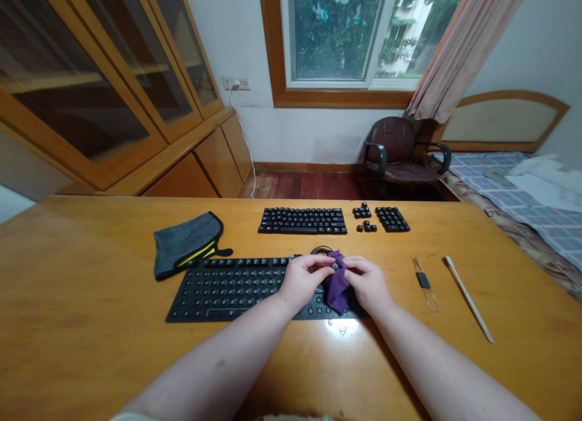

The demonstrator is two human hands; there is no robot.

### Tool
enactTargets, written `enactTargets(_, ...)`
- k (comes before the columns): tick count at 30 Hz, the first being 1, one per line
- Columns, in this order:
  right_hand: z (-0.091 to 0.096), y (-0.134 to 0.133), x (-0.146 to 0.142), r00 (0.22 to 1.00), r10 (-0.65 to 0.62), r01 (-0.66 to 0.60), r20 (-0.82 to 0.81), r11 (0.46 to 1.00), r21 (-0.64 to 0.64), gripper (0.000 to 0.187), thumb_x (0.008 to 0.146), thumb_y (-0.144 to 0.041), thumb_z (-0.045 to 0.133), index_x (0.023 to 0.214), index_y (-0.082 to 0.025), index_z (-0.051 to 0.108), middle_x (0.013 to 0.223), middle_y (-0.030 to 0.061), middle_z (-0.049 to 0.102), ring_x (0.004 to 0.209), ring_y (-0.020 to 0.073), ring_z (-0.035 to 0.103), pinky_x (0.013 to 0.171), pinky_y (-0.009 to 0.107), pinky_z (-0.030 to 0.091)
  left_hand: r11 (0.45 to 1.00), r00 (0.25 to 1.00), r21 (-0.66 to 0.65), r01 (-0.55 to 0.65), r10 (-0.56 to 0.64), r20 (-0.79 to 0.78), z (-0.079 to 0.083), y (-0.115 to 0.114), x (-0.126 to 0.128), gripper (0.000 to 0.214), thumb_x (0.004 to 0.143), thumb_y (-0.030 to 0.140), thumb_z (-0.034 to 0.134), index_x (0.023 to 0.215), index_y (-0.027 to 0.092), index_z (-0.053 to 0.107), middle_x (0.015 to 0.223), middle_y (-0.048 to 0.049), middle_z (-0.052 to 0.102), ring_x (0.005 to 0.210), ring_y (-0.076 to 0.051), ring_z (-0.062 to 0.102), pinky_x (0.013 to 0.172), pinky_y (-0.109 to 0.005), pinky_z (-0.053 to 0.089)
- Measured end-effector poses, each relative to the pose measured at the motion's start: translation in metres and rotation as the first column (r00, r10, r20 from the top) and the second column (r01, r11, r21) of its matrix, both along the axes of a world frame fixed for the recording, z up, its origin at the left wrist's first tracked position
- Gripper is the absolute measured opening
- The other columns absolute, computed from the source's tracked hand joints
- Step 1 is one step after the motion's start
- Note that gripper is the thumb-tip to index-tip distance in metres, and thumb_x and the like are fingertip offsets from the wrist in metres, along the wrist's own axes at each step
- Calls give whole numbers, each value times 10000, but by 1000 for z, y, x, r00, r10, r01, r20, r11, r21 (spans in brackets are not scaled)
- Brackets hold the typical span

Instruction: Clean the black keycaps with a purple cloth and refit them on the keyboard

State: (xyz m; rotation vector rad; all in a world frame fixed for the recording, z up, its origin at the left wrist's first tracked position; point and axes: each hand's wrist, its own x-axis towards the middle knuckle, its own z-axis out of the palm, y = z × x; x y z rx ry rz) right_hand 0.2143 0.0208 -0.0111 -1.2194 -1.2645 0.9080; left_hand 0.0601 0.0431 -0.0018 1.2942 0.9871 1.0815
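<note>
Over the right part of a black keyboard base [227,288], stripped of its keycaps, both hands meet at a purple cloth [337,291]. My left hand [305,278] pinches a small dark keycap [335,266] against the cloth. My right hand [366,280] has its fingers closed on the cloth from the other side. The lower end of the cloth hangs down over the base. Behind the base, removed keycaps [302,221] lie grouped in keyboard order, with a number pad block [392,219] and smaller clusters [362,212] to their right.
A folded grey cloth [186,242] with a yellow lining lies at the left. On the right are a wire keycap puller [423,280] and a pale brush [468,300]. Past the desk's [91,288] far edge stands a brown armchair [394,148].
</note>
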Motion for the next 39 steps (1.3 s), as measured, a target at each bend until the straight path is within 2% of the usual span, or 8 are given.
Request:
enactTargets(7, -1, 0, 3, 1000, -5, 4, -27, 999, -50, 69, 644, -195, 637, 661, -195, 704, 745, 50, 687, 733, 197, 625, 750, 342, 473, 1000, 1000, 0, -5, 5, -1, -5, 0, 2, 186, 643, 173, 676, 826, 150, 693, 858, -71, 703, 797, -194, 653, 810, -345, 511)
enactTargets(16, 1, 0, -1, 996, 26, -32, -87, 997, -67, 75, 670, -228, 635, 702, -180, 684, 766, 51, 669, 757, 191, 608, 754, 317, 463, 1000, 996, -21, -10, 12, 91, -3, -1, 5, 279, 641, 100, 656, 916, 126, 617, 938, -91, 669, 841, -162, 629, 837, -334, 493)
enactTargets(21, -1, 0, -3, 987, 47, -65, -152, 991, -118, 153, 603, -212, 660, 754, -189, 670, 715, 27, 660, 656, 167, 604, 628, 285, 493, 985, 996, 167, -32, 45, -74, -4, -2, 2, 230, 665, 131, 649, 893, 162, 648, 903, -65, 672, 825, -169, 626, 819, -326, 496)
enactTargets(26, 0, -1, -6, 973, 47, -96, -226, 974, -207, 197, 545, -197, 694, 734, -178, 643, 607, -1, 643, 552, 145, 591, 554, 263, 490, 919, 961, 392, 46, 67, -269, 4, -6, -3, 193, 715, 136, 602, 874, 212, 682, 858, -34, 683, 807, -162, 620, 798, -302, 491)
enactTargets(29, 3, -1, -5, 979, 44, -85, -200, 975, -204, 159, 549, -201, 691, 700, -176, 647, 598, 0, 647, 562, 152, 591, 569, 269, 484, 905, 957, 420, 72, 55, -283, 6, -6, -4, 202, 720, 128, 596, 878, 217, 684, 869, -32, 685, 816, -162, 621, 795, -295, 491)
enactTargets(32, 5, -1, -2, 992, 57, -73, -113, 987, -142, 86, 618, -238, 652, 679, -180, 667, 659, 24, 671, 653, 176, 608, 643, 290, 479, 910, 953, 408, 76, 55, -299, 5, -5, -5, 203, 711, 147, 614, 884, 227, 684, 876, -28, 691, 820, -171, 624, 799, -307, 492)
enactTargets(35, 5, 0, 1, 998, 54, -59, -43, 991, -123, 106, 670, -267, 614, 654, -179, 672, 682, 37, 679, 683, 188, 610, 680, 305, 471, 917, 946, 391, 73, 59, -317, 4, -5, -5, 204, 701, 168, 632, 886, 233, 684, 876, -26, 695, 823, -178, 625, 808, -318, 488)
enactTargets(39, 6, -1, -1, 996, 48, -56, -71, 993, -106, 92, 637, -272, 649, 649, -181, 648, 683, 34, 667, 663, 178, 599, 664, 299, 473, 920, 944, 386, 60, 73, -321, 4, -5, -4, 201, 710, 165, 619, 887, 233, 685, 881, -28, 694, 818, -175, 626, 807, -317, 488)
